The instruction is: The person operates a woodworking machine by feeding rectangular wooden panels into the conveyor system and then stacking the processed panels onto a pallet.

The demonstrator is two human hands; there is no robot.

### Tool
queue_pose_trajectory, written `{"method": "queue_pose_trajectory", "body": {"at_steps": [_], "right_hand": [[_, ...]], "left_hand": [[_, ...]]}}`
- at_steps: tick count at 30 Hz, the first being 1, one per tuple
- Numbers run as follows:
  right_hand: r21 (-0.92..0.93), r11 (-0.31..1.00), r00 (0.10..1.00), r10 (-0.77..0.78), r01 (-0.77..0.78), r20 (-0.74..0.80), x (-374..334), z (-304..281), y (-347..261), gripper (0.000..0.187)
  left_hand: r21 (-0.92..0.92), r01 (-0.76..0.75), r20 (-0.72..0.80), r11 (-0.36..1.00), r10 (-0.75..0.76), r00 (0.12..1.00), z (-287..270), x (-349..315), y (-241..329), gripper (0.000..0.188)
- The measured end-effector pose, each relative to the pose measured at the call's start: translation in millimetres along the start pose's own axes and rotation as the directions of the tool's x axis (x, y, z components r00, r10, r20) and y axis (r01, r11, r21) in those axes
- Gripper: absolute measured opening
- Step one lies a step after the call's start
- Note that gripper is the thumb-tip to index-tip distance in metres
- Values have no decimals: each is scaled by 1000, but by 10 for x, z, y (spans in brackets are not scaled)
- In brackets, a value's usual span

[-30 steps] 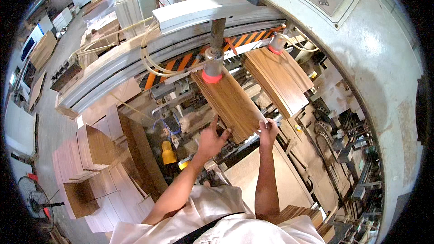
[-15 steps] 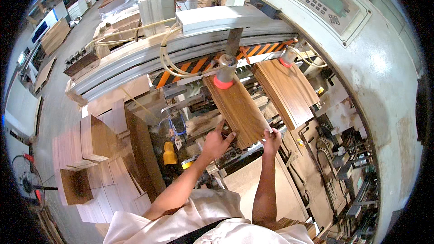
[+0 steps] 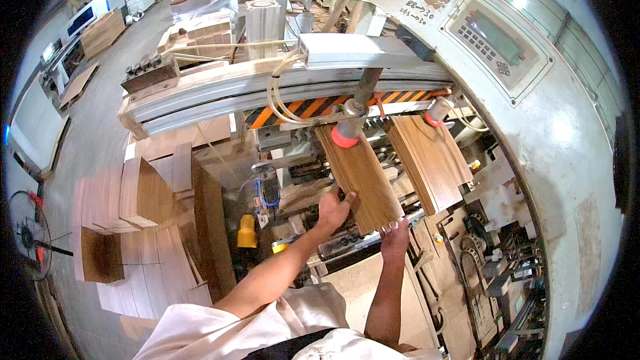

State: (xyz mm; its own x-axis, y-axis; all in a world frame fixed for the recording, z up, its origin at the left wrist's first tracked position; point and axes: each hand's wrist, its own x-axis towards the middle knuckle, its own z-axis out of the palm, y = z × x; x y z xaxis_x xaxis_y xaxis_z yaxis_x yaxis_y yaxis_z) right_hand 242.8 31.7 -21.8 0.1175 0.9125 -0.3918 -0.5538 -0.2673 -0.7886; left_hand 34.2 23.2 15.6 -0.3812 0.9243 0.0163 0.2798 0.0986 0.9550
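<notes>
A stack of brown wooden boards [image 3: 367, 183] lies on the machine in front of me, under a round clamp with an orange-red pad [image 3: 345, 136] that sits over its far end. At the left edge of this stack, my left hand [image 3: 333, 209] is closed, with the thumb by the top board. My right hand [image 3: 395, 235] grips the near right corner, fingertips at the end edge. Whatever the hidden fingers do below the boards cannot be seen. To the right, a second stack of boards [image 3: 430, 167] lies under another clamp with an orange-red pad [image 3: 435, 115].
Beyond the clamps runs a metal beam [image 3: 227, 97] with orange-and-black striping [image 3: 293, 110] and pale air hoses. Stacked wooden pieces [image 3: 150, 193] stand at left, near a yellow fitting [image 3: 247, 232]. A control panel [image 3: 497, 40] is on the machine's pale housing at right. A fan [image 3: 30, 235] stands far left.
My left hand has closed in on the left edge of the board stack, its spread fingers drawing together. My right hand has shifted round the near right corner. The view has turned slightly.
</notes>
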Motion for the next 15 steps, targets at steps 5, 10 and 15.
{"method": "queue_pose_trajectory", "body": {"at_steps": [5,10,15], "right_hand": [[209,972,948,35,-106,315,63,17,-55,64],[201,954,957,173,-221,232,141,6,-234,53],[126,990,985,-77,58,152,189,-608,-169,52]], "left_hand": [[96,14,156,995,-29,987,-97,-3,5,41],[187,24,173,982,-57,983,-103,-49,82,43],[166,67,107,984,-86,991,-91,-57,65,48]]}}
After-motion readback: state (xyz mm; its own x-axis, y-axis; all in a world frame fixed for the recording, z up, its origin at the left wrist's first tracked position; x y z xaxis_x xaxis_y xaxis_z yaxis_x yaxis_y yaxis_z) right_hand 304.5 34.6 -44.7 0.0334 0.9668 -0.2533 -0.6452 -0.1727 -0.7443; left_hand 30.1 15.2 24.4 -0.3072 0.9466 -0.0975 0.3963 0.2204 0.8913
